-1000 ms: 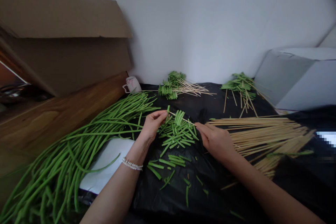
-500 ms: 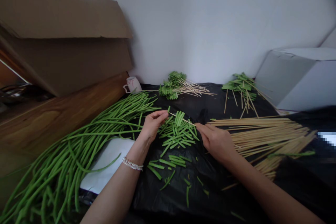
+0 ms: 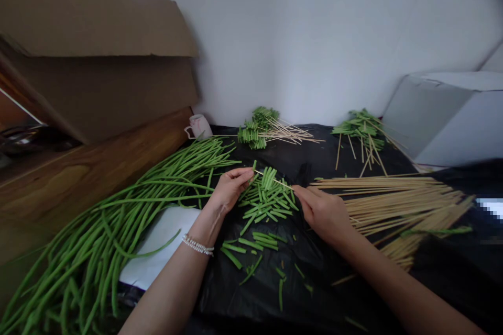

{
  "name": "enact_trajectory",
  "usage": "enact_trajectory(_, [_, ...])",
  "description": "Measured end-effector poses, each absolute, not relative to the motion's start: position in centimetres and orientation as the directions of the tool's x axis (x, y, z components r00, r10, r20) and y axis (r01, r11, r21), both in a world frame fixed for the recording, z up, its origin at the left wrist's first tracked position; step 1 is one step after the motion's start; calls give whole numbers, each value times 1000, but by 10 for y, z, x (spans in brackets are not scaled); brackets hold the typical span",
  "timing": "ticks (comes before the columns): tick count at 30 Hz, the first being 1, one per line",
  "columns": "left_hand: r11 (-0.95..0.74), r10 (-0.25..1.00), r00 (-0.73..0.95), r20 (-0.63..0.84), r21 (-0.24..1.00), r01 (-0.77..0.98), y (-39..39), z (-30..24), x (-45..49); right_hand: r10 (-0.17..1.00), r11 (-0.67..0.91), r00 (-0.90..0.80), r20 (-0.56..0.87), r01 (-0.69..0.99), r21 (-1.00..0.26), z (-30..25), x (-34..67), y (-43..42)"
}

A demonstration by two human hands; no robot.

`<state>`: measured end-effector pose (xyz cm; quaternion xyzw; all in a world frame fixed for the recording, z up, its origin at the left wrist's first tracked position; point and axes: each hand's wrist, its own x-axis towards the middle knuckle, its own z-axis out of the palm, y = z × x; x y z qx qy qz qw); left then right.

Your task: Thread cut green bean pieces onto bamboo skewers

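My right hand (image 3: 324, 209) is closed around the lower end of a thin wooden skewer (image 3: 283, 184). Several short green bean pieces (image 3: 269, 178) sit side by side on the skewer's middle. At its far tip, my left hand (image 3: 232, 184) pinches one cut bean piece (image 3: 254, 165), which sticks up above the fingertips. Whether the tip has gone through that piece is hidden by the fingers. Under the skewer lies a loose pile of cut bean pieces (image 3: 267, 208) on black plastic sheeting (image 3: 251, 298).
Long green beans (image 3: 118, 220) spread over the left side, partly across a white sheet (image 3: 157, 261). Bare skewers (image 3: 401, 204) lie at right. Filled skewers (image 3: 253, 133) rest at the back, more (image 3: 361, 125) behind right. A mug (image 3: 199, 126), cardboard box (image 3: 118, 78) and white box (image 3: 444, 120) stand around.
My left hand has shifted very slightly to the right along with the pinched bean piece. The right hand and the skewer look almost unmoved.
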<state>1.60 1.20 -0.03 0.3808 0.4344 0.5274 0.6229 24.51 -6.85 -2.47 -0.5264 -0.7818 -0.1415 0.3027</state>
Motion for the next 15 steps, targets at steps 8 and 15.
enact_trajectory(8, [275,960,180,-216,856,-437,16,-1,10,720,447,-272,638,886,-126,-24,244,-70])
enact_trajectory(15, [304,945,248,-211,846,-438,15,-1,9,698,463,-279,660,879,-117,-25,244,-70])
